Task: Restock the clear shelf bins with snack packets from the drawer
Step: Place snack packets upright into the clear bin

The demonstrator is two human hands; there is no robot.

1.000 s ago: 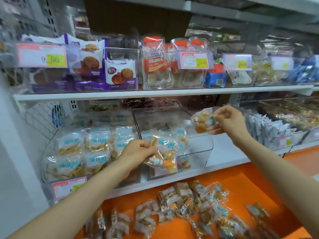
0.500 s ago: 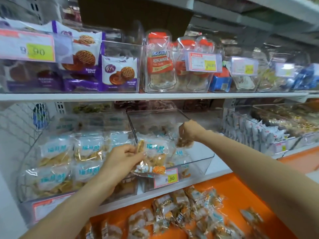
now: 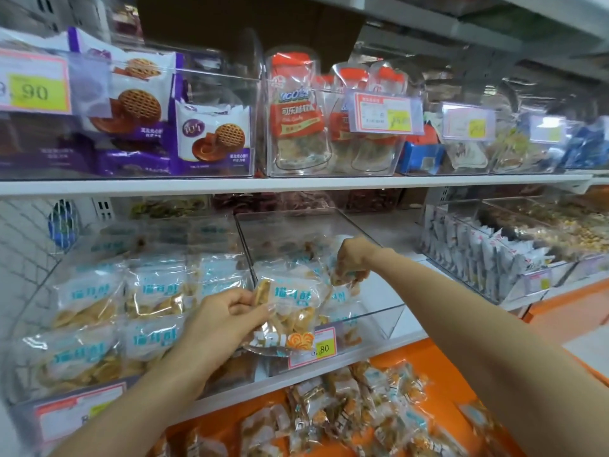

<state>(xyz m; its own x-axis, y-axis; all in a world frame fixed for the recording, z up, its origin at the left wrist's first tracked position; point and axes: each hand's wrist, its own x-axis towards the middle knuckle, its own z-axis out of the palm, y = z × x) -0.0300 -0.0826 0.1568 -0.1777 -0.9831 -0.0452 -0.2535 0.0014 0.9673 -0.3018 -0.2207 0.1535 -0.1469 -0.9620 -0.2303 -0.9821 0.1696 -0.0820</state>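
Observation:
My left hand (image 3: 220, 319) pinches a clear snack packet (image 3: 290, 319) with blue lettering and golden crisps, held in front of the middle clear bin (image 3: 372, 319) on the lower shelf. Inside that bin, my right hand (image 3: 351, 260) grips a second small packet (image 3: 346, 278) low over the packets lying there. The bin to the left (image 3: 29, 311) is stacked full of the same packets. Below the shelf, the orange drawer (image 3: 438, 357) holds several loose packets (image 3: 346, 413).
The upper shelf (image 3: 296, 184) carries clear bins of purple cookie packs (image 3: 211, 140), orange-topped candy bags (image 3: 296, 113) and other snacks with price tags. To the right on the lower shelf stand bins of white sachets (image 3: 487, 255) and mixed snacks.
My right hand has carried its packet from outside the bin's right rim down into the middle bin. My left hand keeps its packet at the bin's front. The camera has moved closer.

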